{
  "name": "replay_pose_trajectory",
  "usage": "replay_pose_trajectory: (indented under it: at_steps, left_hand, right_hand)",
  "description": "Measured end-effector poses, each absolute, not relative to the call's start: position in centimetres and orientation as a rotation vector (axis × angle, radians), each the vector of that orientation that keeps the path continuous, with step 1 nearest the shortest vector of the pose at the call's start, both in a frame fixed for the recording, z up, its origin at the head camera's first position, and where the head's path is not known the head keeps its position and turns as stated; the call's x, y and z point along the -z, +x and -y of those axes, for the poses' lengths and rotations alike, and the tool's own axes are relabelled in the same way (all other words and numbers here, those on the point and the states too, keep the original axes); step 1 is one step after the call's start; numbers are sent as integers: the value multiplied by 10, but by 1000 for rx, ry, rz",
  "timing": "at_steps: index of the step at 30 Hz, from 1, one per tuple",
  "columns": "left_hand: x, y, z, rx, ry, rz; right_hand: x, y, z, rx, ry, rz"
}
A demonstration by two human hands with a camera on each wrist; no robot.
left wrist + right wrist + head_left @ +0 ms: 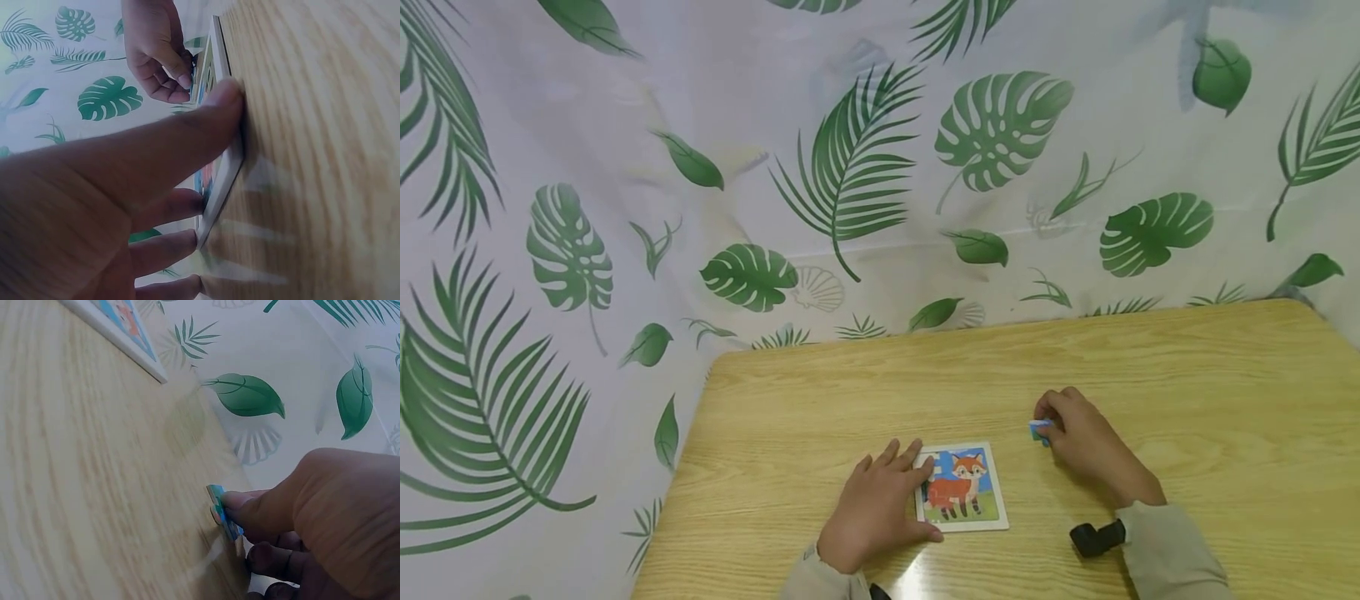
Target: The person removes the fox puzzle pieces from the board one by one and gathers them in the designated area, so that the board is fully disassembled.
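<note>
A square fox puzzle (964, 487) in a pale tray lies on the table, with bare light patches at its upper left. My left hand (880, 504) rests at the tray's left side, fingers spread over that edge. In the left wrist view the left thumb (219, 103) presses the tray's rim (232, 156). To the right of the tray, my right hand (1082, 437) pinches a small blue and green puzzle piece (1040, 430) between thumb and fingers. The right wrist view has this piece (224, 511) tilted on edge, close to the tabletop.
The wood-grain table (1225, 417) extends far to the right. Behind it and at the left hangs a white cloth with green leaves (865, 158). A black strap device (1097, 539) is on the right wrist.
</note>
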State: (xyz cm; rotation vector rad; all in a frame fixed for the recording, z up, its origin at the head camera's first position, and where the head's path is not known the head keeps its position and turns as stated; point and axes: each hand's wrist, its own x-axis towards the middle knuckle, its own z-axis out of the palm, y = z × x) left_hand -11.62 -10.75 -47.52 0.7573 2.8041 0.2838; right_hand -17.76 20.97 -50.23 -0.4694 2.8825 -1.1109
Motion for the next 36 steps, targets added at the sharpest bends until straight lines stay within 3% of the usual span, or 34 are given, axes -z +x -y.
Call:
replay_pose_trajectory:
  at_steps: [8, 27, 36]
  left_hand:
    - [473, -116, 112, -275, 758, -2772]
    - [475, -125, 121, -349, 738, -2749]
    - [475, -125, 120, -341, 746, -2758]
  right_hand:
    - [497, -178, -200, 1144, -503, -2899]
    - [484, -178, -122, 1268, -900, -2547]
    - [487, -174, -109, 1125, -945, -2495]
